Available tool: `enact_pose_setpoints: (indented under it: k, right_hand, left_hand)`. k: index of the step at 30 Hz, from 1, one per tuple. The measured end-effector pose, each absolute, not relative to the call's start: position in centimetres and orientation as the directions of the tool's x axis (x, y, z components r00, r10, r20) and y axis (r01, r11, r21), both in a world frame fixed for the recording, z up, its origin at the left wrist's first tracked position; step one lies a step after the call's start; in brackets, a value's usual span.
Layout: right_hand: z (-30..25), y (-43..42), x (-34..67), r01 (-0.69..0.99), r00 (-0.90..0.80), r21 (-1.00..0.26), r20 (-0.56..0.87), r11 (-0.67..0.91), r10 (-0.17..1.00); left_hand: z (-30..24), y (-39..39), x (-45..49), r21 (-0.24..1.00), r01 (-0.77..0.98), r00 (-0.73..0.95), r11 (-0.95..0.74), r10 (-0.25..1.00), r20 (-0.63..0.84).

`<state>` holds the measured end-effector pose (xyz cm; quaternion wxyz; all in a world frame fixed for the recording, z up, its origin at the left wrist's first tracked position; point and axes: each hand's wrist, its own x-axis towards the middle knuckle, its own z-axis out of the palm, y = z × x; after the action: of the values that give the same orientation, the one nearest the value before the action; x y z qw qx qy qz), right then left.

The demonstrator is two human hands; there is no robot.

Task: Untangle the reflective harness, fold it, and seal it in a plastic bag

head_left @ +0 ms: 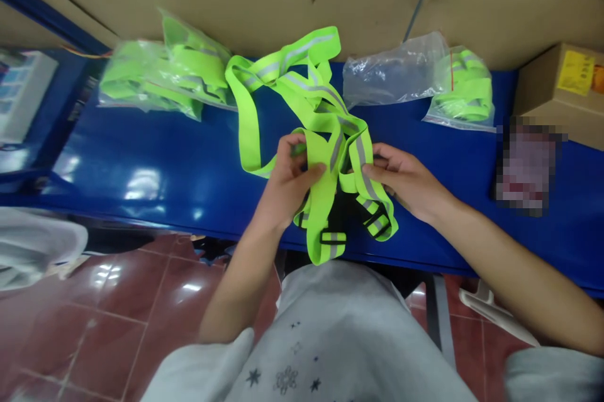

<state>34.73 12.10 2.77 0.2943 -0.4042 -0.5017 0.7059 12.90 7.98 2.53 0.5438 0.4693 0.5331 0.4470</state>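
Both grips point(287, 178) point(403, 180) clasp vest point(325, 138), bags point(179, 31) hold vests point(198, 68)

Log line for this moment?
left hand: grips vest | right hand: grips vest | bagged vests behind, on table

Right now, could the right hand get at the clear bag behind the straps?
Probably yes: the clear bag lies just beyond the right hand on the blue table, nothing between, though that hand grips the neon straps.

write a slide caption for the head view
Left hand and right hand hold a neon reflective strap vest over a blue table
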Motion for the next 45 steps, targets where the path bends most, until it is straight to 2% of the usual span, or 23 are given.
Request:
enact_pose_setpoints:
  k: [2, 6, 10, 12, 14, 17, 20, 24, 26, 29, 31, 34, 36, 38, 40, 45]
  right_hand:
    - [2.6, 12.1, 34.7, 0.032, -0.512, -0.953, -0.275, -0.302, 0.814]
    - [2.8, 11.8, 34.7, 0.204, -0.533, -0.974, -0.195, -0.099, 0.823]
    - [3.6, 11.9, 35.2, 0.401, -0.454, -0.910, -0.097, 0.106, 0.886]
    - [3.8, 12.0, 35.3, 0.450, -0.426, -0.879, -0.055, 0.159, 0.903]
    - [3.8, 12.0, 35.4, 0.443, -0.437, -0.883, -0.064, 0.153, 0.897]
    - [3.8, 12.0, 35.2, 0.356, -0.507, -0.931, -0.114, 0.087, 0.854]
    - [4.1, 11.8, 35.1, 0.296, -0.561, -0.954, -0.128, 0.054, 0.818]
    - [4.5, 11.4, 35.0, 0.290, -0.590, -0.954, -0.119, 0.072, 0.799]
    - [4.4, 11.2, 35.0, 0.300, -0.590, -0.950, -0.108, 0.093, 0.800]
    - [4.1, 11.2, 34.9, 0.378, -0.515, -0.923, -0.138, 0.080, 0.846]
    - [3.8, 11.3, 35.0, 0.401, -0.444, -0.916, -0.172, 0.024, 0.879]
    - [3.5, 11.6, 35.0, 0.340, -0.408, -0.936, -0.231, -0.087, 0.883]
    - [3.5, 11.9, 34.9, 0.312, -0.435, -0.945, -0.236, -0.100, 0.869]
    - [3.6, 12.1, 34.5, 0.302, -0.478, -0.953, -0.186, -0.039, 0.858]
    - [3.7, 12.2, 34.0, 0.290, -0.533, -0.957, -0.148, 0.015, 0.833]
    - [3.3, 12.1, 32.6, 0.253, -0.574, -0.967, -0.136, 0.017, 0.808]
  left_hand:
    - [2.2, 7.8, 13.4, 0.991, 0.053, -0.009, 0.121, 0.993, -0.120]
    - [1.8, 6.9, 14.4, 0.985, 0.147, -0.020, 0.090, 0.996, -0.088]
    - [1.7, 6.5, 13.8, 0.975, 0.204, -0.039, 0.087, 0.996, -0.080]
    - [1.8, 6.6, 13.3, 0.962, 0.258, -0.049, 0.088, 0.996, -0.078]
    - [2.0, 6.9, 13.0, 0.967, 0.224, -0.029, 0.118, 0.993, -0.114]
    - [2.8, 7.9, 12.9, 0.964, -0.011, 0.037, 0.264, 0.964, -0.263]
    - [3.9, 9.1, 13.2, 0.857, -0.216, 0.172, 0.467, 0.883, -0.438]
    - [4.8, 10.0, 13.7, 0.747, -0.297, 0.324, 0.595, 0.798, -0.507]
    - [4.8, 10.2, 13.9, 0.753, -0.292, 0.319, 0.590, 0.802, -0.504]
    - [4.6, 10.3, 14.6, 0.818, -0.281, 0.223, 0.502, 0.863, -0.453]
    - [4.5, 10.2, 15.4, 0.841, -0.308, 0.158, 0.445, 0.896, -0.416]
    - [4.4, 10.0, 16.5, 0.811, -0.423, 0.115, 0.403, 0.912, -0.393]
    - [4.5, 9.9, 17.1, 0.795, -0.482, 0.096, 0.367, 0.925, -0.368]
    - [4.8, 10.0, 17.5, 0.804, -0.504, 0.065, 0.317, 0.941, -0.331]
    - [5.2, 10.3, 17.7, 0.821, -0.500, 0.035, 0.276, 0.954, -0.299]
    - [6.5, 11.3, 18.2, 0.860, -0.444, 0.038, 0.251, 0.964, -0.262]
